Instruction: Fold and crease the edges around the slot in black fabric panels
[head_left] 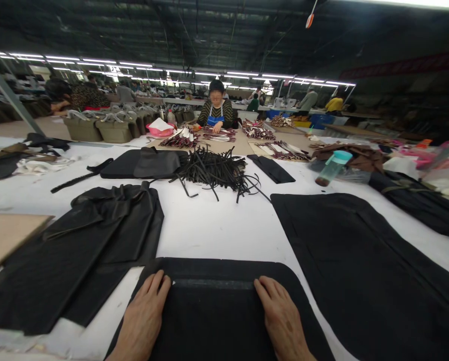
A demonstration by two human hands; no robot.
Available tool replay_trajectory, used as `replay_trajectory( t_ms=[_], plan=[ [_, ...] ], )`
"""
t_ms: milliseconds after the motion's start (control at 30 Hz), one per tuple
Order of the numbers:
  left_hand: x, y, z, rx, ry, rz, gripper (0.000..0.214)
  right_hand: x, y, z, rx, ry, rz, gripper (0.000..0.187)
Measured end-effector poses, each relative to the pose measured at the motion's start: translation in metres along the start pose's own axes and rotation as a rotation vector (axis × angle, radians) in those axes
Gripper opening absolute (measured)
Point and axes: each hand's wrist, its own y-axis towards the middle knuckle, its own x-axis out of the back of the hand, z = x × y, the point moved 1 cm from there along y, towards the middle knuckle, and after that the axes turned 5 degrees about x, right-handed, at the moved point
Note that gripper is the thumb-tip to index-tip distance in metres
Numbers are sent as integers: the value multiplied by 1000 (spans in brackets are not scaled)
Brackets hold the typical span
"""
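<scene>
Panel, black and round-cornered, is lying flat on the white table at the near edge of the view, its lower part running out of sight. The left hand is resting palm down near its far left corner, loosely open rather than spread wide, its fingers lying close together and slightly bent, their tips touching the dark surface beside one end of a pale grey band. The right hand is mirroring it at the band's other end, likewise loosely open, with its fingertips touching the panel. Both thumbs are hiding from view. The hands are resting well apart, leaving the panel's middle uncovered. Black material is lying rumpled and layered to the left, and a larger black sheet is spreading out to the right. Farther off, black strips are sitting in a tangle, with a teal-capped bottle occupying a spot to their right.
</scene>
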Motion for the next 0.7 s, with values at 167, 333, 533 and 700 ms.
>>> replay_trajectory(
  t_ms=[167, 333, 533, 700],
  plan=[
    [0, -1, 0, -5, 5, -14, 61, 0, 0, 0, -4, -13, -29, 44],
    [4, 0, -2, 14, -4, -3, 62, 0, 0, 0, 19, -6, -33, 42],
    [4, -1, -1, 5, -41, -39, 58, 0, 0, -2, 20, -12, -45, 43],
    [-5, 0, 1, -9, -41, -35, 60, -5, -3, -7, 109, -36, -58, 45]
  ],
)
